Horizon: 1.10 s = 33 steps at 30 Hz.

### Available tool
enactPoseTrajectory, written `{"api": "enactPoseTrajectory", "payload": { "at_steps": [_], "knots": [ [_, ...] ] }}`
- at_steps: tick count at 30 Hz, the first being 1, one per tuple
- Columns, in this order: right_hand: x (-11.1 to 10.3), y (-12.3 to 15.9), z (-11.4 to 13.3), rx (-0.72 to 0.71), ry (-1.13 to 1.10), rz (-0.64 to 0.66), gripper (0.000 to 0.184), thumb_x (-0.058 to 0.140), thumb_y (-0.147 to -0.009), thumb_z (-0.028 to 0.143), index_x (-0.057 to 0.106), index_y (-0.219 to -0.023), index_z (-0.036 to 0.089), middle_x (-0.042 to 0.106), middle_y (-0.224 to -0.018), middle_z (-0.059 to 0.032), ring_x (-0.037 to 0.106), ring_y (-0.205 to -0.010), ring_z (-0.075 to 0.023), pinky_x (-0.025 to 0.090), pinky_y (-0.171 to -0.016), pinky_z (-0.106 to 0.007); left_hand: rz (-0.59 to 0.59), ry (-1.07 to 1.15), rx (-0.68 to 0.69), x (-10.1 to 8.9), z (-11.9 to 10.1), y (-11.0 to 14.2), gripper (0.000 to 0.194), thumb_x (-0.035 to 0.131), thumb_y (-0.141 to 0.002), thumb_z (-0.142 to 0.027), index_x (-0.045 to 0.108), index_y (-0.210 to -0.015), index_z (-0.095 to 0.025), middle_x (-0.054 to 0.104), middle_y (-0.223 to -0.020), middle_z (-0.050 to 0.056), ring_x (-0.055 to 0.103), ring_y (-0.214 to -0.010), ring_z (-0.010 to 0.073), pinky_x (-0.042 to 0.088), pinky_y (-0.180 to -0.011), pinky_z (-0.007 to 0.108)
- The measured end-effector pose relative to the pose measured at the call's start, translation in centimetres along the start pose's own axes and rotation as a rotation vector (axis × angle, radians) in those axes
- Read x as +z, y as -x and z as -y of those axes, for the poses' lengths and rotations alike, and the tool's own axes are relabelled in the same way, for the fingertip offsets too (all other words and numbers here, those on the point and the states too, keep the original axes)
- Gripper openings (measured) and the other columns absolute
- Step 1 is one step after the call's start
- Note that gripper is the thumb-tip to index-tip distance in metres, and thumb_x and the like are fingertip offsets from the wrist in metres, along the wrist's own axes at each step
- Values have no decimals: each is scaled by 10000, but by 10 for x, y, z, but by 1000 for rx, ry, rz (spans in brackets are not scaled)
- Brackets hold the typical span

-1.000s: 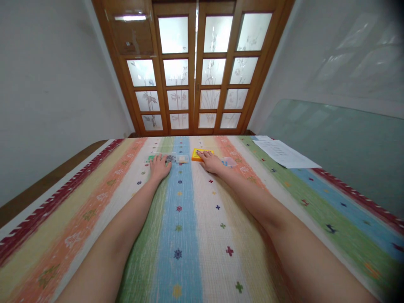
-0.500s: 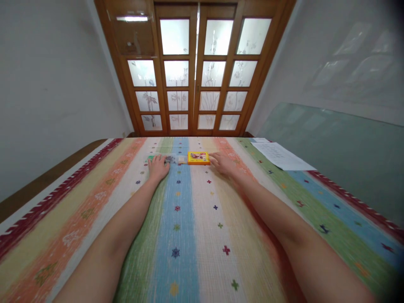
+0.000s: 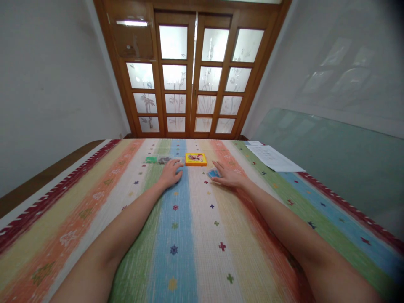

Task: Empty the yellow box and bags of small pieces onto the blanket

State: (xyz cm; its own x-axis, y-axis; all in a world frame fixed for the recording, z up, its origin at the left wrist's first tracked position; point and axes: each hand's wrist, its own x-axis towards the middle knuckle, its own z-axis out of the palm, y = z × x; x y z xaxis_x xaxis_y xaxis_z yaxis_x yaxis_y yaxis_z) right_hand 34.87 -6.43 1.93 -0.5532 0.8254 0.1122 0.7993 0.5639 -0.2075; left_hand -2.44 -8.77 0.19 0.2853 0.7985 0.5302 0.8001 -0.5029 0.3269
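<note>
Both of my arms stretch out over a striped, multicoloured cloth [image 3: 189, 235] on a table. My left hand [image 3: 171, 173] lies flat on the blue stripe with its fingers apart, just in front of a row of small clear packets, one green [image 3: 151, 160] and one dark [image 3: 164, 159]. A yellow box [image 3: 196, 159] lies between my hands, slightly farther away. My right hand [image 3: 227, 176] rests palm down, with its fingers on a small blue packet [image 3: 212, 172] that sticks out at their left side.
A printed white sheet of paper [image 3: 272, 158] lies at the far right of the cloth. A pane of glass [image 3: 331, 155] leans along the right wall. Wooden doors with frosted panes [image 3: 192, 75] stand behind the table. A wooden edge [image 3: 47, 181] shows at the left.
My right hand has left the yellow box and drawn the blue packet nearer and leftwards. My left hand has slid right and nearer, off the packets. The view has tilted slightly.
</note>
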Motion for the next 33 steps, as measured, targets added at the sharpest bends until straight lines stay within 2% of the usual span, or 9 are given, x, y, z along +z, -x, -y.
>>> {"api": "enactPoseTrajectory", "payload": {
  "at_steps": [3, 6, 8, 13, 16, 18, 23, 29, 33],
  "knots": [
    [-3, 4, 25, -113, 26, 5, 789, 467, -1009, 683, 304, -1670, 283, 357, -1689, -131, 449, -1485, -316, 392, -1192, -455, 82, 46, 117, 0, -7, 2, 347, 644, -910, -289, 726, -1243, -233, 573, -1499, 100, 478, -1425, 293, 331, -1258, 515],
    [0, -1, 51, -70, 147, -79, 685, 429, -1036, 666, 487, -1569, 240, 558, -1519, -176, 555, -1361, -345, 436, -1125, -482, 199, 123, 203, 0, -8, 4, 486, 674, -916, -366, 660, -1374, -206, 578, -1498, 129, 489, -1423, 292, 352, -1245, 494],
    [5, -8, 71, -57, 194, -111, 658, 404, -1052, 654, 520, -1529, 216, 637, -1398, -192, 615, -1258, -339, 483, -1038, -457, 264, 151, 241, 0, -8, 5, 618, 703, -903, -437, 593, -1461, -193, 570, -1510, 147, 490, -1426, 303, 353, -1241, 497],
    [14, -31, 111, -256, 208, -133, 603, 466, -1052, 613, 528, -1487, 199, 650, -1357, -182, 619, -1223, -317, 483, -1002, -423, 278, 136, 169, 0, -1, 7, 701, 745, -851, -537, 596, -1429, -170, 615, -1439, 169, 530, -1373, 335, 382, -1209, 513],
    [16, -38, 118, -373, 205, -143, 518, 485, -1068, 516, 530, -1468, 191, 632, -1368, -178, 613, -1220, -301, 473, -1005, -422, 250, 117, 104, -3, 5, 8, 662, 782, -802, -501, 631, -1359, -179, 644, -1381, 158, 552, -1341, 340, 405, -1187, 504],
    [17, -40, 120, -391, 216, -152, 462, 494, -1071, 472, 550, -1432, 190, 647, -1320, -170, 632, -1165, -286, 477, -976, -408, 244, 131, 81, -4, 6, 8, 643, 780, -800, -507, 636, -1340, -191, 649, -1369, 151, 577, -1309, 332, 432, -1162, 487],
    [19, -39, 123, -369, 311, -179, 394, 476, -1082, 437, 580, -1362, 180, 671, -1234, -163, 644, -1090, -276, 470, -940, -388, 248, 143, 49, -3, 3, 6, 609, 759, -817, -562, 642, -1298, -206, 675, -1297, 139, 629, -1211, 320, 483, -1087, 468],
    [25, -39, 124, -346, 347, -197, 383, 424, -1109, 423, 568, -1365, 178, 667, -1278, -170, 659, -1033, -265, 463, -899, -368, 259, 126, 52, -2, 2, 5, 594, 769, -814, -539, 632, -1276, -190, 681, -1260, 136, 638, -1184, 315, 491, -1061, 454],
    [27, -43, 127, -281, 337, -186, 303, 428, -1109, 356, 605, -1256, 159, 717, -1147, -152, 678, -955, -248, 456, -846, -340, 246, 128, 42, 0, 1, 6, 627, 801, -786, -531, 625, -1280, -187, 677, -1258, 137, 642, -1178, 318, 494, -1053, 443]
  ]
}}
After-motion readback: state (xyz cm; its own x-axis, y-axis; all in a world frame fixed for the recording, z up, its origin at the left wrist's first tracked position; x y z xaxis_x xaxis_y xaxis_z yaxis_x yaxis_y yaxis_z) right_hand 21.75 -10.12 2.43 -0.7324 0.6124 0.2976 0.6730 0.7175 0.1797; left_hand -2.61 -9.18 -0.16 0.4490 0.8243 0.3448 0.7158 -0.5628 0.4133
